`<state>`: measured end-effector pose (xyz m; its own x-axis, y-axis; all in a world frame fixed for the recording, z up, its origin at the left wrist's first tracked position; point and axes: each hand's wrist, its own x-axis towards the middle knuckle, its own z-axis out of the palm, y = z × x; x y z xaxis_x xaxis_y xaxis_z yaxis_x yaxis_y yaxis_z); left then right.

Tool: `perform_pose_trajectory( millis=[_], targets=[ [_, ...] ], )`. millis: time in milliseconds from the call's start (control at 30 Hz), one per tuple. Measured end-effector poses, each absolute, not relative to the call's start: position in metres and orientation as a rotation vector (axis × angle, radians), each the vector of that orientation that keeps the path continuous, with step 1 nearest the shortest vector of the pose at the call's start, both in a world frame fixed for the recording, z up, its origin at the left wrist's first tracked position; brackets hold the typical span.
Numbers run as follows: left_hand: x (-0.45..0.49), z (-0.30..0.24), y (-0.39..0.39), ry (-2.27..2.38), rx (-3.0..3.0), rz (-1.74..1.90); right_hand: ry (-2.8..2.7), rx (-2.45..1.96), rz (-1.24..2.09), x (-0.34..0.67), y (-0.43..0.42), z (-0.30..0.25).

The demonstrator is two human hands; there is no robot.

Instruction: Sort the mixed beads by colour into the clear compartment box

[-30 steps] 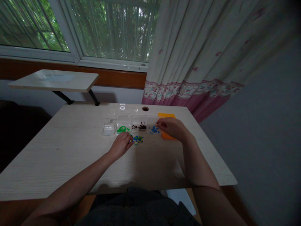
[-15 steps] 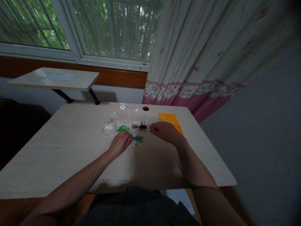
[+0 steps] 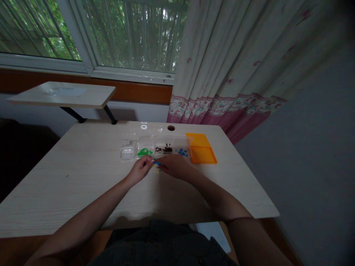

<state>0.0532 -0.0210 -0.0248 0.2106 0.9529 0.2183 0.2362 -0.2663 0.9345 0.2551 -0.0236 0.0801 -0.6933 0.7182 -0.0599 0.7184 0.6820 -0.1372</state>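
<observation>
A small pile of tiny blue, green and yellow pieces (image 3: 157, 163) lies on the table between my hands, partly covered by them. My left hand (image 3: 140, 167) is closed in a pinch at the pile's left edge; what is between its fingertips is too small to name. From the right, my right hand (image 3: 174, 165) reaches over the pile with fingers pressed together, its fingertips by the blue pieces. Just beyond stands a clear compartment tray (image 3: 146, 139), holding green pieces (image 3: 144, 152), dark brown pieces (image 3: 167, 148) and blue pieces (image 3: 182, 152) in separate compartments.
An open orange case (image 3: 202, 148) lies right of the tray. A small clear box (image 3: 127, 152) is at the tray's left. A raised shelf (image 3: 97, 96) stands at the back left, and a round hole (image 3: 171, 128) is near the table's back edge.
My right hand has moved left from the tray's right compartment to the pile, uncovering the blue pieces and the orange case. My left hand stays by the pile.
</observation>
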Motion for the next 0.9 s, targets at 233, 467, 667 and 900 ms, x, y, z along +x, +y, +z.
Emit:
perform_pose_trajectory(
  millis=[233,467,667,900],
  targets=[
    [0.050,-0.032,-0.020,1.110,1.511,1.118,2.990,1.251,-0.214,0.249,-0.027,0.076],
    [0.050,-0.026,-0.022,1.112,1.585,1.115,3.001,1.236,-0.115,0.246,-0.031,0.075],
    [0.052,-0.021,-0.023,1.115,1.646,1.117,2.982,1.219,-0.075,0.245,-0.032,0.075],
    [0.053,-0.018,-0.023,1.115,1.747,1.133,2.981,1.222,-0.096,0.245,-0.032,0.074]
  ],
)
